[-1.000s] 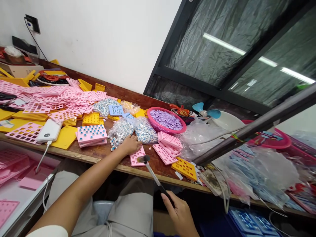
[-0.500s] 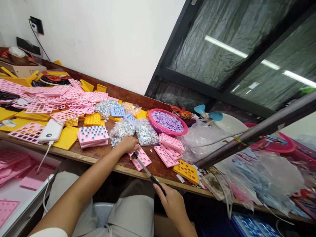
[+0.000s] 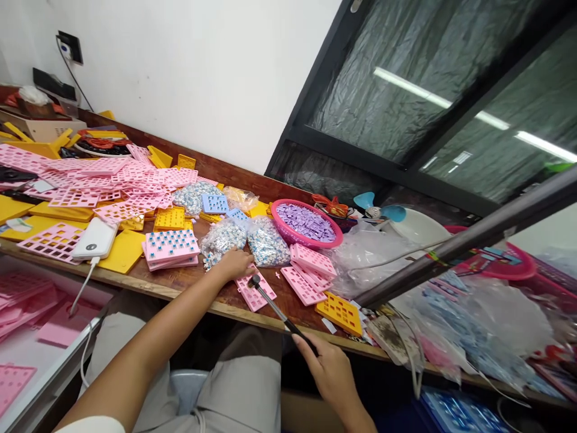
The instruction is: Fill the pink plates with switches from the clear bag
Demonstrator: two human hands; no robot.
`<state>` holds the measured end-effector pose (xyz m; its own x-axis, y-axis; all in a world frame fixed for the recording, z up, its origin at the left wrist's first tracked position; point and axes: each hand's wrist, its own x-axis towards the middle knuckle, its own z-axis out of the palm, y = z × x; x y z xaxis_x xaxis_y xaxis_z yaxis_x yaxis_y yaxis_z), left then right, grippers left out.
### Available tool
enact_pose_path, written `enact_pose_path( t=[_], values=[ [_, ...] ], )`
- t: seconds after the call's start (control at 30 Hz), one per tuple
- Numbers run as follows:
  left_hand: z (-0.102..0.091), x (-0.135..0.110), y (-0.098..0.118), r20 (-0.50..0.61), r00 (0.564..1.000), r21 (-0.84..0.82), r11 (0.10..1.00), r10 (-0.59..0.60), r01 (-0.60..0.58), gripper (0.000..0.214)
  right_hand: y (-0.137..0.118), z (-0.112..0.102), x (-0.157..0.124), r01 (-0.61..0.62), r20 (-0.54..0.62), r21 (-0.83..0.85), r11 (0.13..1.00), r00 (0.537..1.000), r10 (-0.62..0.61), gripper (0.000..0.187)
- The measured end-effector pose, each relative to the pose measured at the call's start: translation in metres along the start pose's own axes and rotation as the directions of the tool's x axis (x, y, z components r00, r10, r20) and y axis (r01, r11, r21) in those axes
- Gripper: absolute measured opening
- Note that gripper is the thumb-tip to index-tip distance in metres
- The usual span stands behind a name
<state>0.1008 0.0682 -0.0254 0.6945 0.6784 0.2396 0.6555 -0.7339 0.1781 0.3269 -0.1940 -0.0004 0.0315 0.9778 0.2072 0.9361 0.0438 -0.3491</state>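
My right hand (image 3: 328,368) is wrapped round the black grip of a small hammer (image 3: 276,308). Its dark round head shows over a pink plate with square holes (image 3: 258,292), which lies near the table's front edge; whether the head touches the plate I cannot tell. At the plate's far left end is my left hand (image 3: 237,263), fingers curled down and close together, their tips partly hidden. Just beyond those fingers lie two clear bags of small blue and white pieces (image 3: 269,242). To the right are several stacked pink plates (image 3: 307,282).
A pink basket (image 3: 337,241) of purple pieces stands behind. Further left are a pink plate with blue pieces (image 3: 171,245), a white power bank (image 3: 95,238) on a cable and a heap of pink plates. A yellow plate (image 3: 340,313) and a slanting dark pole (image 3: 455,246) are right.
My right hand has shifted to the right, and the hammer's head has moved slightly right over the pink plate. My left hand stays in nearly the same place.
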Motion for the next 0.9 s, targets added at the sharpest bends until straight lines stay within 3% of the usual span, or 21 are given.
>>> enact_pose_path(
  t=[0.13, 0.23, 0.33, 0.47, 0.6, 0.7, 0.8, 0.9],
  values=[
    [-0.017, -0.006, 0.015, 0.022, 0.998, 0.028, 0.998, -0.052, 0.051, 0.041, 0.030, -0.022, -0.015, -0.082, -0.165, 0.057, 0.995, 0.982, 0.090, 0.048],
    [-0.025, -0.012, 0.042, 0.052, 0.989, 0.066, 0.989, -0.135, 0.132, 0.065, 0.062, -0.034, -0.033, -0.163, -0.266, -0.046, 0.986, 0.953, 0.145, 0.051],
    [-0.026, -0.016, 0.069, 0.115, 0.970, 0.108, 0.973, -0.214, 0.202, 0.100, 0.089, -0.036, -0.048, -0.167, -0.318, -0.175, 0.970, 0.942, 0.105, 0.053],
    [-0.033, -0.014, 0.081, 0.196, 0.961, 0.133, 0.976, -0.197, 0.173, 0.117, 0.106, -0.030, -0.056, -0.122, -0.310, -0.334, 0.935, 0.951, 0.013, 0.052],
    [-0.052, -0.016, 0.076, 0.232, 0.970, 0.129, 0.991, -0.075, 0.046, 0.125, 0.109, -0.019, -0.051, -0.104, -0.282, -0.365, 0.925, 0.959, -0.003, 0.046],
    [-0.062, -0.018, 0.079, 0.206, 0.966, 0.053, 0.984, 0.159, -0.173, 0.126, 0.105, -0.009, -0.040, -0.114, -0.294, -0.324, 0.939, 0.956, 0.015, 0.041],
    [-0.060, -0.014, 0.085, 0.274, 0.890, -0.073, 0.930, 0.365, -0.359, 0.124, 0.099, -0.003, -0.025, -0.167, -0.317, -0.292, 0.942, 0.946, 0.069, 0.041],
    [-0.054, -0.007, 0.084, 0.431, 0.785, -0.216, 0.896, 0.445, -0.389, 0.118, 0.099, -0.002, -0.013, -0.218, -0.299, -0.240, 0.946, 0.944, 0.142, 0.045]
  ],
)
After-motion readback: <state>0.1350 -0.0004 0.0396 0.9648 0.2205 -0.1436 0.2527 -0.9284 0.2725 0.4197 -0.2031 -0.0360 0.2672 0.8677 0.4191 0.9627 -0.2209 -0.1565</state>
